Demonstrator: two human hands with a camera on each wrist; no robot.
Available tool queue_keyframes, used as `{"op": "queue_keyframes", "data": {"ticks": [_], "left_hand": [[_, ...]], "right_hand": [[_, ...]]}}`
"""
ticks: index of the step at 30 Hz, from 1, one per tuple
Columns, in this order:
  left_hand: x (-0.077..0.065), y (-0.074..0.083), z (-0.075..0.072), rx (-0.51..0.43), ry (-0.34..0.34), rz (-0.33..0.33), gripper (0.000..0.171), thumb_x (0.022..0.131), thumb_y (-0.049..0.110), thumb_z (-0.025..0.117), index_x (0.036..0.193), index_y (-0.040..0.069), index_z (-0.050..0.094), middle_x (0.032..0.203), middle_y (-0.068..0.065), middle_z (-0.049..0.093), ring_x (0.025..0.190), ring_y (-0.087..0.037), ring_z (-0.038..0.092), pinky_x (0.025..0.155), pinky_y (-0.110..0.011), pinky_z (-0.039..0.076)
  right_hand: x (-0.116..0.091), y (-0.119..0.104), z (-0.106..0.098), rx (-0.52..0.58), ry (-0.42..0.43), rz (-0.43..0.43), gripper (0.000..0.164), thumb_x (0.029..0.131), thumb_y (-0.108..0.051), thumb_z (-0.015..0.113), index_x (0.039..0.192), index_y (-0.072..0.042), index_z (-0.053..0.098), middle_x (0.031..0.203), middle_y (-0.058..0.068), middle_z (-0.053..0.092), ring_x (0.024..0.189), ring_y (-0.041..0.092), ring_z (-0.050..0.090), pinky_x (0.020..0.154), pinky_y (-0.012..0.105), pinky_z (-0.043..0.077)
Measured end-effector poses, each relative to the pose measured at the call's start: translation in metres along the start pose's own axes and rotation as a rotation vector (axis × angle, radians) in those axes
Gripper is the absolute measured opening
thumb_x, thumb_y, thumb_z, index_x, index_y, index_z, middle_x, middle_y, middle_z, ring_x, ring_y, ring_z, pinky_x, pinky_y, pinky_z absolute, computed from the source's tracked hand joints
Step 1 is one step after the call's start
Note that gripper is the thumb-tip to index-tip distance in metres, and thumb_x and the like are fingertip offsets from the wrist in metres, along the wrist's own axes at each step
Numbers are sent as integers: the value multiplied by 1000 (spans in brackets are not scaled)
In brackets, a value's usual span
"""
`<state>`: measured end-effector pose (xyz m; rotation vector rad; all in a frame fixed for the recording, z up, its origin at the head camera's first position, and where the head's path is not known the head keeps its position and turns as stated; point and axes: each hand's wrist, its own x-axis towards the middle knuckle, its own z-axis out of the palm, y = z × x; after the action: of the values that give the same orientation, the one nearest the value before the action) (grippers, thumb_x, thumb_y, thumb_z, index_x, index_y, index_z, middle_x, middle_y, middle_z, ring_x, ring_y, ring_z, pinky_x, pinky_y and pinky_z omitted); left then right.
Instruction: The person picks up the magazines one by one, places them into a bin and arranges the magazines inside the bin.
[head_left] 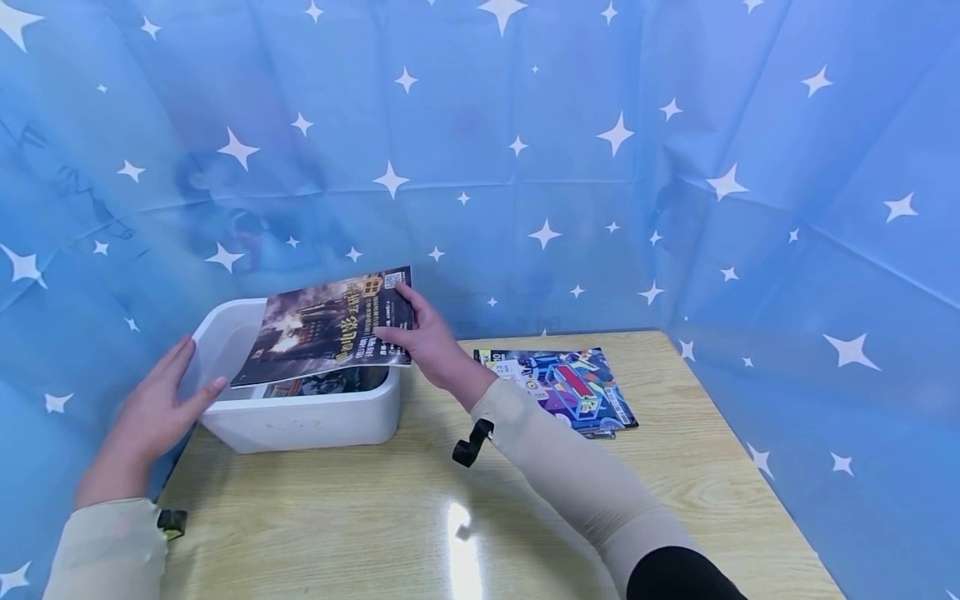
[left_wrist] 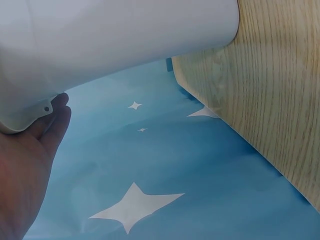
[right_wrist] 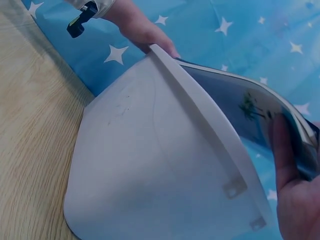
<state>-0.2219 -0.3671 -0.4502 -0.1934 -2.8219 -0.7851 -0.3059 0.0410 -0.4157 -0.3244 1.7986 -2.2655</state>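
My right hand (head_left: 429, 337) pinches the right end of a dark magazine (head_left: 315, 325) with yellow lettering, thumb on its cover. The magazine slants over a white plastic bin (head_left: 315, 425), its far-left end dipping toward the bin's front rim. Below it, another dark printed cover (head_left: 330, 382) shows inside the bin. In the right wrist view, fingers (right_wrist: 285, 150) press the underside of the bent magazine (right_wrist: 235, 100). My left hand (head_left: 153, 408) grips the bin's left end, thumb at the rim. From the left wrist view, its fingers (left_wrist: 59, 122) lie beneath the bin's edge.
Colourful magazines (head_left: 570, 387) lie stacked on the wooden table (head_left: 360, 517), right of the bin and beyond my right forearm. A blue star-printed curtain (head_left: 480, 167) hangs behind and along the sides. The bin sits close to the table's left edge.
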Motion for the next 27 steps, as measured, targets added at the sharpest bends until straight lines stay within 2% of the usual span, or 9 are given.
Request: {"op": "queue_keyframes", "data": {"ticks": [8, 14, 23, 27], "left_hand": [[1, -1, 1, 2, -1, 1, 90, 114, 45, 59, 176, 1, 11, 182, -28, 8, 161, -64, 12, 118, -88, 18], [0, -1, 1, -5, 3, -1, 90, 113, 45, 59, 177, 2, 12, 181, -30, 9, 160, -65, 14, 117, -89, 19], [0, 1, 0, -5, -4, -3, 90, 113, 44, 59, 177, 3, 10, 182, -29, 8, 161, -64, 13, 117, -89, 19], [0, 1, 0, -8, -10, -6, 90, 114, 45, 59, 177, 3, 9, 182, -29, 7, 160, -65, 12, 116, -89, 19]], "right_hand": [[3, -2, 10, -17, -1, 16, 94, 99, 2, 81, 174, -32, 37, 168, 11, 49, 136, 27, 66, 107, 38, 60], [4, -3, 14, -76, 7, 30, 94, 98, -1, 83, 173, -35, 38, 167, 9, 51, 135, 24, 66, 105, 38, 61], [6, -4, 26, -146, 27, 46, 96, 96, -5, 86, 174, -36, 38, 169, 9, 50, 135, 24, 66, 107, 35, 60], [5, -5, 32, -173, 38, 56, 94, 97, -9, 87, 173, -36, 39, 169, 9, 49, 139, 26, 64, 110, 37, 58]]}}
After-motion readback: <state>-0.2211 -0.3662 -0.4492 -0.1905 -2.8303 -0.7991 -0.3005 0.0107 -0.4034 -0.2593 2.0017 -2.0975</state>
